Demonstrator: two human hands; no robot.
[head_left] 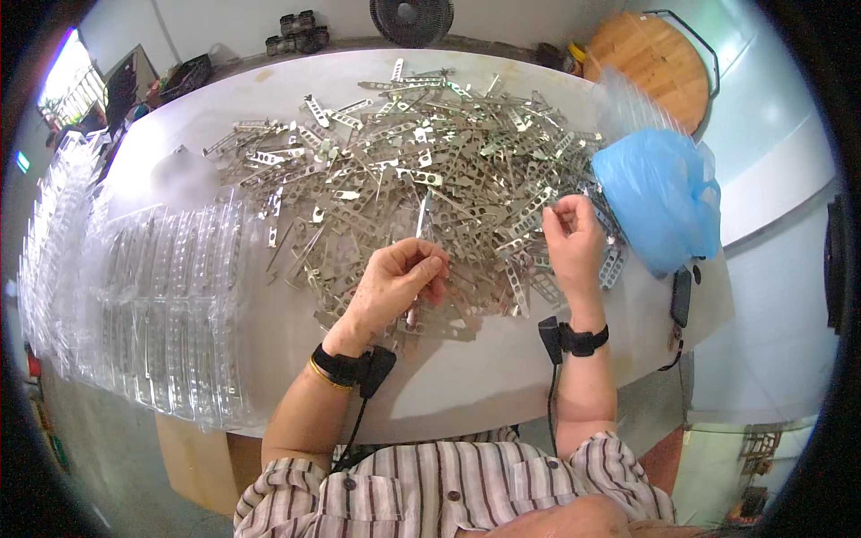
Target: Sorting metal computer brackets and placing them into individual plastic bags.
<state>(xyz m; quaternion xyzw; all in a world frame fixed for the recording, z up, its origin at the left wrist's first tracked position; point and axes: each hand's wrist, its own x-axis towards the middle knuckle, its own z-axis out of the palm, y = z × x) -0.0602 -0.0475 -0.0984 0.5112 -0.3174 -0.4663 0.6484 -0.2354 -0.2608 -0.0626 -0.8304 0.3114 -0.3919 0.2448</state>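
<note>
- Pale bench (502, 377) carries a heap of metal strips (421, 170), spread loose for picking.
- Left hand (395, 287) pinches one upright strip (421, 218) at the heap's near edge.
- Right hand (571, 242), fingers curled, grips a small strip by the heap's right side.

- A pale counter (502, 368) carries a wide heap of flat metal strips (421, 152) with punched holes.
- The left hand (395, 287) pinches one upright strip (421, 220) over the heap.
- The right hand (572, 242) is raised over the heap's right edge, fingers curled.
- Clear plastic trays (170, 296) lie to the left.
- A blue plastic bag (659, 193) sits to the right.
</note>
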